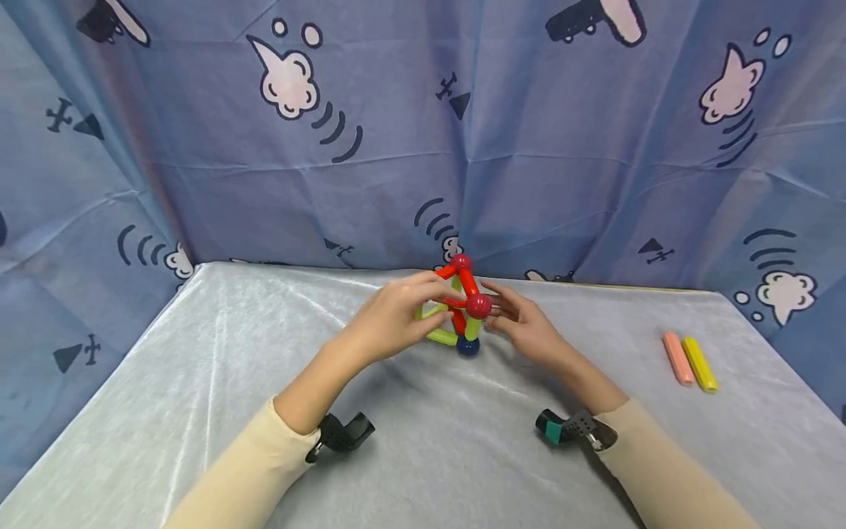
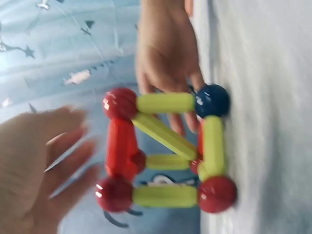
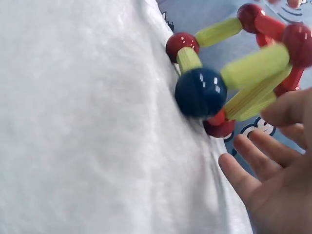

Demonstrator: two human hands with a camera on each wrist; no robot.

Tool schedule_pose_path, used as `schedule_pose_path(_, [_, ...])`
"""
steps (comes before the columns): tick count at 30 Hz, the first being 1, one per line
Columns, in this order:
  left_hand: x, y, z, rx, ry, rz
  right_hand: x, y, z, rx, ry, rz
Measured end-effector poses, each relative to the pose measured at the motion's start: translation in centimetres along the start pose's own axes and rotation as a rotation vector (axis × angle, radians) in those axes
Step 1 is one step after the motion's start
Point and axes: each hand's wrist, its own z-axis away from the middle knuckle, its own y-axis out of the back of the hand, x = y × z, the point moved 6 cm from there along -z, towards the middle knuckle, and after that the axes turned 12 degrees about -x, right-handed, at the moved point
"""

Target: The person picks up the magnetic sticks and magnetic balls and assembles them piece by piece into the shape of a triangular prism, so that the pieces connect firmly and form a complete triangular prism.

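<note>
A prism-like frame of toy building rods and balls (image 1: pixel 479 306) stands on the cloth between the two hands. Its upright, base and slanting rods (image 2: pixel 163 196) are yellow-green, and the top rods (image 2: pixel 122 146) are red. One lower corner is a dark blue ball (image 3: pixel 201 92); the other visible balls are red. My left hand (image 1: pixel 403 312) is at the frame's left, fingers spread and a little apart from it in the left wrist view. At the right side, my right hand (image 1: pixel 529 330) has loosely bent fingers close to the frame, gripping nothing.
Two loose rods, one pink (image 1: pixel 678 358) and one yellow (image 1: pixel 700 364), lie side by side at the right of the white cloth-covered table (image 1: pixel 231 382). A blue patterned curtain (image 1: pixel 396 184) hangs right behind the table's far edge.
</note>
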Motion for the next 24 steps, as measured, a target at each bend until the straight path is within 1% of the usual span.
schedule_pose_path(2, [-0.9, 0.6, 0.1, 0.102, 0.059, -0.024, -0.7, 0.3, 0.1, 0.031, 0.014, 0.028])
schedule_pose_path(3, [-1.5, 0.8, 0.2, 0.131, 0.105, -0.032, -1.1, 0.4, 0.3, 0.056, 0.027, 0.049])
schedule_pose_path(4, [-2.0, 0.8, 0.3, 0.145, 0.144, -0.030, -1.5, 0.6, 0.4, 0.085, 0.045, 0.079])
schedule_pose_path(6, [-3.1, 0.7, 0.3, 0.135, 0.203, -0.014, -2.5, 0.8, 0.8, 0.141, 0.075, 0.172])
schedule_pose_path(8, [-3.7, 0.5, 0.2, 0.117, 0.215, 0.019, -3.4, 0.8, 1.2, 0.182, 0.122, 0.256])
schedule_pose_path(10, [-3.9, 0.5, 0.2, 0.117, 0.203, 0.043, -4.1, 0.7, 1.4, 0.219, 0.162, 0.315])
schedule_pose_path(12, [-3.9, 0.6, 0.1, 0.124, 0.190, 0.049, -4.5, 0.7, 1.5, 0.246, 0.185, 0.344])
schedule_pose_path(14, [-3.7, 0.6, 0.2, 0.124, 0.182, 0.047, -4.6, 0.8, 1.6, 0.261, 0.188, 0.335])
schedule_pose_path(17, [-3.4, 0.7, 0.2, 0.107, 0.178, 0.039, -4.5, 1.2, 1.5, 0.239, 0.156, 0.331])
schedule_pose_path(20, [-3.2, 0.6, 0.3, 0.091, 0.184, 0.028, -4.7, 2.2, 1.6, 0.156, 0.088, 0.365])
schedule_pose_path(22, [-3.2, 0.6, 0.3, 0.088, 0.191, 0.026, -5.0, 3.7, 2.2, 0.092, 0.053, 0.435])
schedule_pose_path(23, [-3.2, 0.6, 0.4, 0.087, 0.194, 0.024, -5.2, 4.7, 2.8, 0.074, 0.037, 0.472])
schedule_pose_path(24, [-3.2, 0.7, 0.4, 0.086, 0.194, 0.025, -5.2, 6.0, 3.5, 0.073, 0.017, 0.504])
